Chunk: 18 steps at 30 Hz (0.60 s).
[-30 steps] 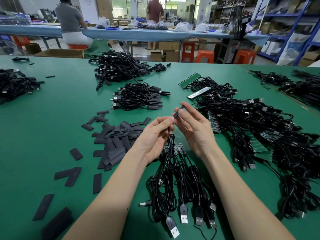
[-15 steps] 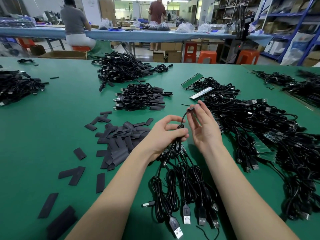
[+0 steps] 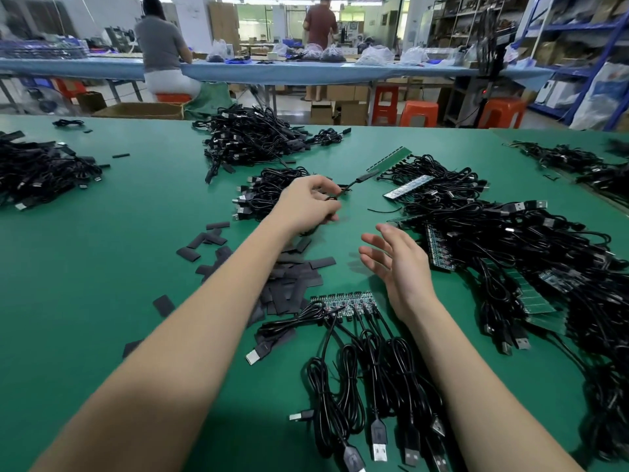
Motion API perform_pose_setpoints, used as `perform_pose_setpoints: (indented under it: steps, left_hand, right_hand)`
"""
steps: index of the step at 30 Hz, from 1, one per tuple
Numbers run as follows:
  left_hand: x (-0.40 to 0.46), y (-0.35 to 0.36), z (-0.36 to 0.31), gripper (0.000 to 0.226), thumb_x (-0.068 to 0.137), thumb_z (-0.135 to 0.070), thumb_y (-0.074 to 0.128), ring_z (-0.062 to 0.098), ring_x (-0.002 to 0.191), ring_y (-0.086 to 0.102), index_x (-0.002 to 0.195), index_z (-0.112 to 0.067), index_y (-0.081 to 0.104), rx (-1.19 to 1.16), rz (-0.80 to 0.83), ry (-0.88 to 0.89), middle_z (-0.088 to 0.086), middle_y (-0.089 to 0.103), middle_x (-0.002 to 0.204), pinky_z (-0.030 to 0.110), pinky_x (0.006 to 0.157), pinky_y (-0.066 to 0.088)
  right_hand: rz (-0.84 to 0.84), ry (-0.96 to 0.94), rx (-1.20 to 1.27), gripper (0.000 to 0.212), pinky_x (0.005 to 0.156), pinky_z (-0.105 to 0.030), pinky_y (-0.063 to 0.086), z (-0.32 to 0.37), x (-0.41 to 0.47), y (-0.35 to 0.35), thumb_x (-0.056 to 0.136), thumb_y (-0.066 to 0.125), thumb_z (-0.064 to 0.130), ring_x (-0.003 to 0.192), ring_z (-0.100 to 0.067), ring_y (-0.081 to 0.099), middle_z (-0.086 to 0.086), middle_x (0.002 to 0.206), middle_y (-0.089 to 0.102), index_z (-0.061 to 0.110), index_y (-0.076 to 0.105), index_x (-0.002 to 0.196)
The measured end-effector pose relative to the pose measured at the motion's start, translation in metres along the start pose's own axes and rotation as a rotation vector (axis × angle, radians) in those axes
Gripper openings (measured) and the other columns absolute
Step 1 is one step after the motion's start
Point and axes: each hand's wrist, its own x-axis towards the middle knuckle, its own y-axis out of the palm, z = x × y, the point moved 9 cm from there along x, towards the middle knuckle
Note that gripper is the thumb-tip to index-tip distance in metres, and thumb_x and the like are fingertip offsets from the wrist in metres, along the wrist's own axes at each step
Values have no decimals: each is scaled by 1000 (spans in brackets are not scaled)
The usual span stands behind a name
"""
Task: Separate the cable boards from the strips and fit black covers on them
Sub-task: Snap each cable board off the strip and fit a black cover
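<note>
The right hand (image 3: 396,264) has let go of the covered cable (image 3: 354,183); its fingers now hang apart and relaxed, holding nothing, above the green surface (image 3: 102,267). The left hand (image 3: 308,202) alone carries that cable, fingers pinched on the wire, and has swung it out over the small pile of finished cables (image 3: 269,192). This piece looks done, so the strip (image 3: 343,301) near the right wrist, its cables attached, likely supplies the next board, with black covers (image 3: 289,284) lying just beside it

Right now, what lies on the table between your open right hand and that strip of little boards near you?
In the head view, only bare green table separates the right hand from the board strip.
</note>
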Motion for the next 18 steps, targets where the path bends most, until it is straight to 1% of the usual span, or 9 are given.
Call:
perform_pose_setpoints:
  steps: [2,3,5,7,9,11,13,15,18]
  left_hand:
    - [16,-18,-5,16,90,-13,68,4,75,65,103,-21,71,351,-35,81,-9,68,84,15,70,44]
    - [24,-26,-7,18,90,-11,67,3,78,61,104,-22,71,471,-56,115,-10,67,87,15,73,42]
    - [38,-39,-9,21,90,-8,64,16,93,63,106,-19,72,618,-94,162,2,69,103,23,86,47]
    - [51,-51,-15,22,92,-8,63,29,107,60,110,-16,72,747,-128,219,12,62,116,35,97,48]
    - [61,-57,-14,23,94,-10,63,34,111,56,114,-16,71,860,-112,253,14,54,121,42,100,47]
    - [67,-59,-4,24,95,-12,62,35,114,55,118,-18,69,967,-65,220,13,51,125,45,98,48]
    - [69,-61,10,27,96,-15,61,35,120,51,121,-20,67,1047,-55,160,13,50,129,45,99,47]
    - [65,-61,16,29,95,-18,61,35,122,48,125,-18,64,1028,-109,142,14,50,130,45,101,44]
    - [51,-53,6,31,93,-23,62,32,120,47,123,-16,60,950,-211,229,12,53,125,42,99,42]
  right_hand:
    - [-6,-2,-19,8,67,-26,60,-1,1,-1,101,60,16,67,-16,69,-7,85,75,9,64,104]
    - [-5,-7,-29,8,66,-25,60,-2,2,-1,100,60,15,66,-16,69,-7,83,75,9,64,103]
    - [-2,-21,-58,7,64,-24,58,-3,3,0,100,62,14,65,-15,69,-5,79,75,9,65,101]
    - [1,-36,-96,6,63,-23,57,-4,4,0,99,62,14,66,-15,69,-4,77,75,10,66,101]
    - [3,-46,-117,7,62,-23,56,-4,5,0,99,63,15,66,-15,70,-3,77,75,9,67,100]
    - [1,-49,-132,8,63,-23,56,-4,5,-1,99,63,15,67,-15,70,-4,77,75,9,68,100]
    - [5,-51,-145,9,63,-22,56,-4,5,-1,99,63,15,68,-15,70,-4,77,75,9,69,101]
    - [10,-51,-153,10,63,-22,57,-4,5,-1,99,63,15,68,-15,70,-4,76,75,8,69,102]
    - [8,-51,-162,10,64,-22,57,-3,5,-2,99,62,14,68,-15,70,-4,76,74,7,69,101]
